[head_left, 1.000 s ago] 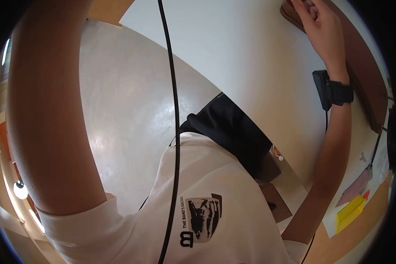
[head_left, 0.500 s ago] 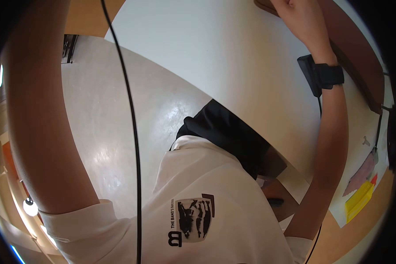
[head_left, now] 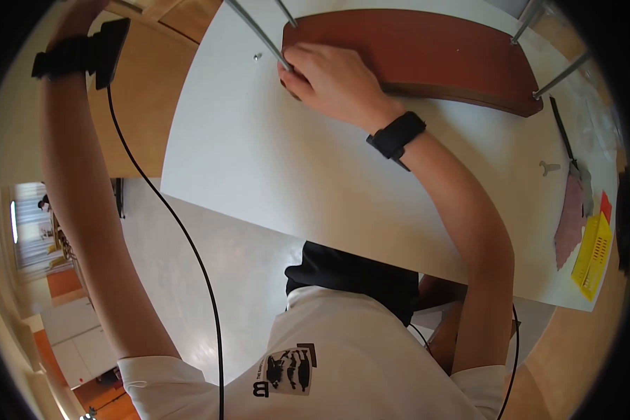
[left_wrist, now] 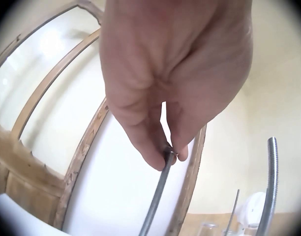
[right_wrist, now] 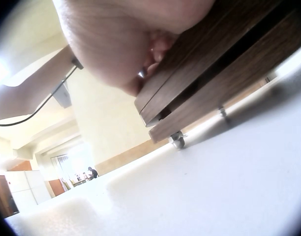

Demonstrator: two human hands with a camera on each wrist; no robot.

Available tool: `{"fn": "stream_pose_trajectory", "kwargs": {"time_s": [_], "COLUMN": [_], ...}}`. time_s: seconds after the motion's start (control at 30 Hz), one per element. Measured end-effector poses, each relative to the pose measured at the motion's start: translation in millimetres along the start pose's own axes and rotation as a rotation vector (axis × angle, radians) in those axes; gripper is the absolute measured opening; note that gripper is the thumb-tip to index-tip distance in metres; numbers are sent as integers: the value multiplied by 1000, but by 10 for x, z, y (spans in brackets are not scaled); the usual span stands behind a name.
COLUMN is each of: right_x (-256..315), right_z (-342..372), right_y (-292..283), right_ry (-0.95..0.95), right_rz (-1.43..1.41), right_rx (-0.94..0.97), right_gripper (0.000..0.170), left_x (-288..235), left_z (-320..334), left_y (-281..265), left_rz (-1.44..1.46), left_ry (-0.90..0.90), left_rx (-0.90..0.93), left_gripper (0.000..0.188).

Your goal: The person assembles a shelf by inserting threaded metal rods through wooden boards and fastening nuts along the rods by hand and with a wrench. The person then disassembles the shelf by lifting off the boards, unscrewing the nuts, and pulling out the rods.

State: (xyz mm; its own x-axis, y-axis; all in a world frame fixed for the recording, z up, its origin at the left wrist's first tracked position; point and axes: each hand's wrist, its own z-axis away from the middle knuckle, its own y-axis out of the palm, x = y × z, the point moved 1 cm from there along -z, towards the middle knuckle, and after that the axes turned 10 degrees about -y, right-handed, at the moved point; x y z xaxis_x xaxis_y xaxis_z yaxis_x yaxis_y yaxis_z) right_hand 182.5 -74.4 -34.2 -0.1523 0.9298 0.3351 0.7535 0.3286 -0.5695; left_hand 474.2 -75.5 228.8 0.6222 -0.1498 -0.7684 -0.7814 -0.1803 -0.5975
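Observation:
In the left wrist view my left hand (left_wrist: 175,73) pinches a small nut (left_wrist: 171,151) at the upper end of a threaded rod (left_wrist: 157,196). The same hand (head_left: 80,17) shows only partly at the head view's upper left. My right hand (head_left: 343,80) grips the left end of a curved brown wooden board (head_left: 427,52), close beside the foot of a metal rod (head_left: 255,31). From the right wrist, this hand (right_wrist: 116,44) curls over the top of stacked wooden boards (right_wrist: 209,98), its fingertips partly hidden. Metal feet (right_wrist: 177,140) stand under the lowest board.
More rods (head_left: 563,75) rise from the board's right end. On the white table (head_left: 259,168) lie a small metal part (head_left: 257,57), a small wrench (head_left: 549,168), a pinkish cloth (head_left: 570,213) and a yellow packet (head_left: 592,255). A black cable (head_left: 182,224) hangs from my left wrist.
The head view has shifted, bringing the whole board, its rods and part of my left hand into sight. My right hand now appears further left and lower, at the board's left end.

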Motion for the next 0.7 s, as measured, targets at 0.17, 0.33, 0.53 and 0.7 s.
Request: {"fn": "stream_pose_trajectory", "kwargs": {"time_s": [0.17, 0.33, 0.53, 0.7], "right_x": [14, 23, -4, -5], "right_z": [-15, -15, 7, 56], "right_y": [-3, -46, -56, -35], "right_ry": [36, 26, 59, 29], "right_rz": [-55, -43, -48, -59], "right_rx": [35, 2, 7, 11], "right_gripper": [19, 16, 15, 14], "left_x": [-655, -645, -285, 67], "left_z": [267, 199, -38, -128], "left_y": [616, 908, 665, 230], "left_rz": [-482, -915, -925, -638], "left_ry": [21, 198, 180, 145], "left_rx": [-172, -367, -587, -543], "left_gripper": [35, 30, 40, 35]}}
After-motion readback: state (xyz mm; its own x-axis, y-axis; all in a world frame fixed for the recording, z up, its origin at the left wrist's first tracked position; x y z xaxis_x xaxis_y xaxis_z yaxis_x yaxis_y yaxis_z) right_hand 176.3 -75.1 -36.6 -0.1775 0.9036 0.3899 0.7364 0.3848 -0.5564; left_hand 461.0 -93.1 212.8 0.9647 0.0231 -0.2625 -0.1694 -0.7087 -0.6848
